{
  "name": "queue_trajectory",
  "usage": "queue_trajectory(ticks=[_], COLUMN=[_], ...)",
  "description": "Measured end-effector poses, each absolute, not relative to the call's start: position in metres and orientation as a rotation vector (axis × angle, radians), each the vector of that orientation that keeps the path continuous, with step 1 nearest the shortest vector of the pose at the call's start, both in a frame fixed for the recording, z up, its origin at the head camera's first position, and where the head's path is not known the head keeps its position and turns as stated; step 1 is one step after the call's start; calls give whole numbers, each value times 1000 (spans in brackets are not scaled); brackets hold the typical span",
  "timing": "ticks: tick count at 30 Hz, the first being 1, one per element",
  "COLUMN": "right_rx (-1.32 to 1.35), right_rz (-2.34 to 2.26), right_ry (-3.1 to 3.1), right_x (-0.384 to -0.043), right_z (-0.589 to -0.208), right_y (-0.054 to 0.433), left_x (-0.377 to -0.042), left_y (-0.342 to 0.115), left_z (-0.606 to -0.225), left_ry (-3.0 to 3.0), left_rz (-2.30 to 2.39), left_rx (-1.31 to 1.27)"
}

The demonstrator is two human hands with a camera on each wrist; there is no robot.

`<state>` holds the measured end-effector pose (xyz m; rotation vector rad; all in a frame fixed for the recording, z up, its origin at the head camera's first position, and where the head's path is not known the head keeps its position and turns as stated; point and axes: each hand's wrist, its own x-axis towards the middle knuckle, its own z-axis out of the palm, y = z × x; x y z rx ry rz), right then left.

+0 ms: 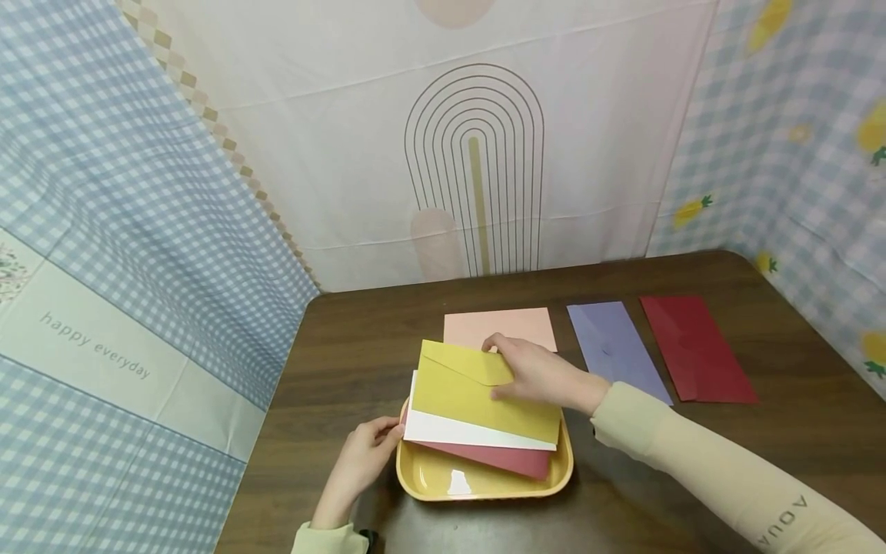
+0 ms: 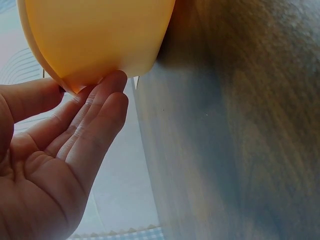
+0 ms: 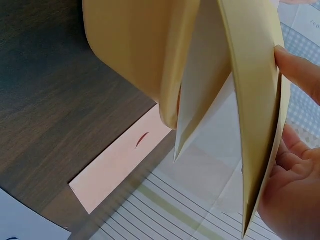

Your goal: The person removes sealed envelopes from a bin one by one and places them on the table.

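Observation:
A yellow envelope point(image 1: 471, 400) with its flap side up is pinched by my right hand point(image 1: 536, 373), thumb and fingers at its far right part. In the right wrist view the yellow envelope point(image 3: 255, 115) is lifted apart from a white envelope point(image 3: 202, 65). Below it in the head view, the white envelope point(image 1: 471, 434) and a dark pink envelope point(image 1: 519, 459) lie on a yellow tray point(image 1: 484, 494). My left hand point(image 1: 363, 458) grips the tray's left rim between thumb and fingers, as the left wrist view shows on the tray wall point(image 2: 100, 40).
Behind the tray a pale pink envelope point(image 1: 498, 325) lies on the dark wooden table point(image 1: 346, 346). To the right lie a purple envelope point(image 1: 612, 342) and a deep red envelope point(image 1: 699, 350). Patterned cloth point(image 1: 588, 154) hangs around the table's back and sides.

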<state>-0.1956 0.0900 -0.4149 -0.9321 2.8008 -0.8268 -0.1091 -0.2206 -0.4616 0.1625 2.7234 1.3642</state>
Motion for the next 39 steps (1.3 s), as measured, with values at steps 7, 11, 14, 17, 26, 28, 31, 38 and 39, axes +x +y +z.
queue_trajectory(ticks=[7,11,14,17,26,28,31,38,39], right_rx=[-939,-937,-938,-936,-951,-950,-934,-859,-843], right_rz=[-823,-815,-809,-811,-811,-821,-830,-821,-825], right_ry=[2796,2811,2826,2833,2866,2875,2891,2896,2886], right_x=[-196,-196,-196,-196,-197,-198,-199,-202,-202], right_z=[-415,-415,-415,-415,-414,-412,-408,-394,-392], right_y=[89,89,90,91,96,98,103,116,119], left_x=[-109,-109,-110,-110,-110,-110,-110,-110,-110], left_y=[-221,-221,-221,-221,-221,-221,-221,-221,-221], left_z=[-461,-461,-461,-461,-462,-462,-462,-463,-463], left_ry=[2723,2720,2719,2717,2715,2712,2708,2709,2712], left_rz=[1356,1353,1349,1349,1349,1353,1358,1367,1367], left_rx=[161,158,161,162,162,165,163,165,167])
